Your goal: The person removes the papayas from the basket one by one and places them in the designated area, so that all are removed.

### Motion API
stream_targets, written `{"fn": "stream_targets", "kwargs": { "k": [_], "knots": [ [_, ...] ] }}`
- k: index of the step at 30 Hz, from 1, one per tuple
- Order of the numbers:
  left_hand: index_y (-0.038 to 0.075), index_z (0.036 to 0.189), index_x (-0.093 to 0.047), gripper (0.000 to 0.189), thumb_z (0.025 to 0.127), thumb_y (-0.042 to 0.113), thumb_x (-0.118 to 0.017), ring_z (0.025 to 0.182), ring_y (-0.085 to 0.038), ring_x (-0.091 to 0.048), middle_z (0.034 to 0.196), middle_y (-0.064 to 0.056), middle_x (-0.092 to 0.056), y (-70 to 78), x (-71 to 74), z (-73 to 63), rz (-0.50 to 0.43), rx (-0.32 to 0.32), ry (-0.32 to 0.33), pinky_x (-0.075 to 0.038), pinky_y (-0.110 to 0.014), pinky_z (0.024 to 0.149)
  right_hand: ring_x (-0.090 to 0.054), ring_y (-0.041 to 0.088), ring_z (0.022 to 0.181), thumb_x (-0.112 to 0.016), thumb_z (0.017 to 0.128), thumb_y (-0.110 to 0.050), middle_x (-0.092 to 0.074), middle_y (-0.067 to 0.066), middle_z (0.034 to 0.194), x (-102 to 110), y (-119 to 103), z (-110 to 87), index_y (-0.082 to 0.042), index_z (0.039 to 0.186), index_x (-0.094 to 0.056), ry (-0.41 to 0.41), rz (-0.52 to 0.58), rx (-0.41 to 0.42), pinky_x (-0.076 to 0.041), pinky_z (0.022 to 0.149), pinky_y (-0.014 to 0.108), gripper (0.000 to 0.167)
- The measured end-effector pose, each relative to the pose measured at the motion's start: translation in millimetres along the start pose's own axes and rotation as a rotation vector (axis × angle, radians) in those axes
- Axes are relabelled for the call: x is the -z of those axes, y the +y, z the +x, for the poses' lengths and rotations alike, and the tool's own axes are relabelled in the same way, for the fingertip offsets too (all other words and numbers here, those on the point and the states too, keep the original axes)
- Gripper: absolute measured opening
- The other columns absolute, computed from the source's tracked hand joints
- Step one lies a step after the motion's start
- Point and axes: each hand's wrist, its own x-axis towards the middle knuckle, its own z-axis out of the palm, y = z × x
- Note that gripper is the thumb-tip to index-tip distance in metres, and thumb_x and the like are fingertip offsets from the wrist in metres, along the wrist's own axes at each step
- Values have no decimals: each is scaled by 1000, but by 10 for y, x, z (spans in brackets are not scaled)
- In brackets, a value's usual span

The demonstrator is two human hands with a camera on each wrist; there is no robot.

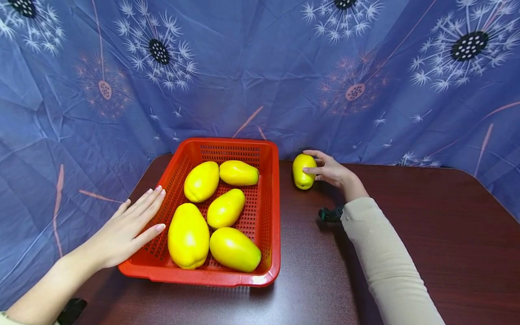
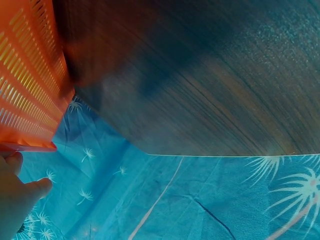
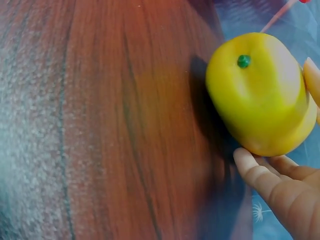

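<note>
At the far side of the table, my right hand grips a yellow papaya, thumb and fingers bent around it. The right wrist view shows the green stem nub of this papaya, with fingertips under its side. To the left stands a red plastic basket holding several yellow papayas, among them a large one near the front left. My left hand rests over the basket's left rim with its fingers straight. In the left wrist view, that hand shows beside the basket's slotted wall.
A dark brown wooden table lies under everything. Blue cloth with dandelion prints hangs behind and along the left side. A dark wrist strap shows below the right hand, near the sleeve cuff.
</note>
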Motion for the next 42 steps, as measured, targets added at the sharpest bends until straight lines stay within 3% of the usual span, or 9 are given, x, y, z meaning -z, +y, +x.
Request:
{"fn": "stream_targets", "kwargs": {
  "k": [5,9,13,21,31,36,42],
  "knots": [
    [10,149,-20,67,95,36,-50,142,-21,-5,155,-9,-17,-5,5,0,0,1,-1,-2,-58,108,-36,39,121,-59,91,-9,-16,24,147,30,-31,-25,-12,148,-21,-15,-3,4,-35,98,51,69],
    [11,150,-20,68,95,36,-50,142,-22,-6,155,-9,-17,-1,10,3,-3,9,-10,-2,-58,108,-27,41,130,-59,92,-13,-9,24,149,72,-103,-84,-13,149,-19,-19,-25,-3,-30,102,55,69],
    [11,149,-20,68,95,37,-50,142,-22,-6,155,-8,-17,7,8,6,-9,19,-15,-2,-57,108,-20,41,135,-60,92,-17,-4,24,151,124,-258,-196,-13,149,-19,26,-63,8,-27,103,57,70],
    [10,149,-21,67,95,37,-50,142,-23,-8,154,-9,-18,24,-42,7,-10,-5,-9,-2,-58,108,-23,40,133,-60,92,-20,-11,23,150,87,-669,-418,-14,148,-21,73,-57,32,-27,104,54,68],
    [10,149,-22,67,95,37,-50,142,-25,-9,154,-9,-18,11,-1,1,3,-3,2,-2,-57,108,-37,38,128,-54,95,-16,-17,19,150,-299,-1117,-419,-17,148,-22,-101,-25,20,-30,104,48,62],
    [10,149,-22,67,95,37,-50,142,-24,-8,154,-10,-18,12,1,-5,2,-1,0,-1,-57,108,-50,34,115,-56,94,-15,-29,14,146,-586,-1245,-372,-19,146,-29,-173,-83,-2,-39,98,45,59],
    [10,149,-22,67,94,37,-51,142,-23,-7,154,-10,-19,15,7,-6,7,-5,6,-2,-58,108,-52,32,111,-58,92,-16,-35,11,139,-924,-1346,-301,-18,141,-38,-234,-137,-34,-44,93,41,53]
  ]
}}
